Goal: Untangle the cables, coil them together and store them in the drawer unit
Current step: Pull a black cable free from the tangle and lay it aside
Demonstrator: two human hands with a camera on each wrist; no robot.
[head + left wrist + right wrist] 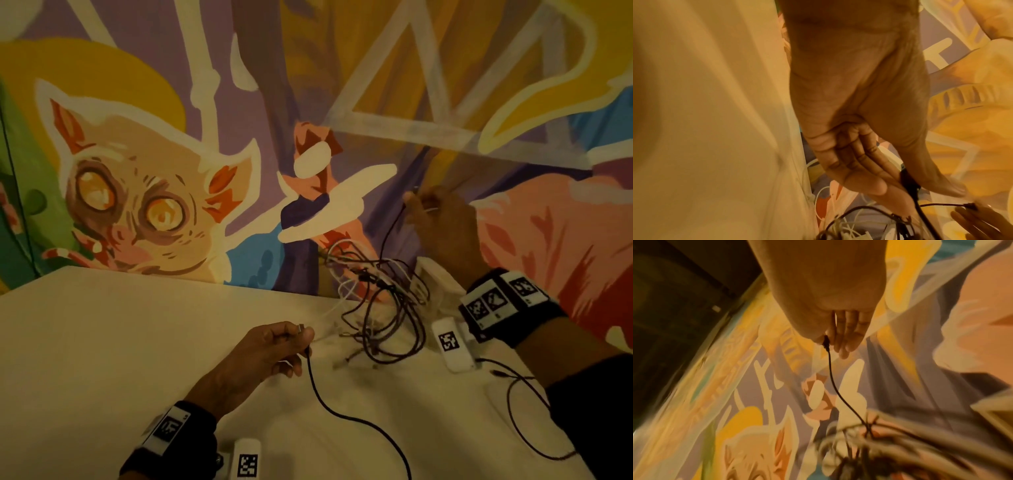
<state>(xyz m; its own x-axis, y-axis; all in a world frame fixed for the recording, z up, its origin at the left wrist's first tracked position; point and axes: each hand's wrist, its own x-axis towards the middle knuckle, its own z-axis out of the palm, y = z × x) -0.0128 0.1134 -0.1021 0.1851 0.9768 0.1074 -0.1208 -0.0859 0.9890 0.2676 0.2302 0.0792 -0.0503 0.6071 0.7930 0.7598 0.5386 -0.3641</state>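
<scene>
A tangle of black and white cables [380, 301] lies at the back of the white cloth-covered table [137, 329], near the wall. My left hand [291, 339] pinches the plug end of a thick black cable [329, 407] that trails toward the front edge; the left wrist view shows that plug [906, 178] between thumb and fingers. My right hand [428, 205] is raised above the tangle and pinches the end of a thin black cable [390, 229] that hangs down into it, the same thin cable [830, 369] showing in the right wrist view. No drawer unit is in view.
A painted mural wall [171, 171] stands right behind the table. A small white block [452, 342] with a black square marker lies right of the tangle, a second such block [246, 459] by my left wrist. A thin dark cable [513, 411] loops at the right.
</scene>
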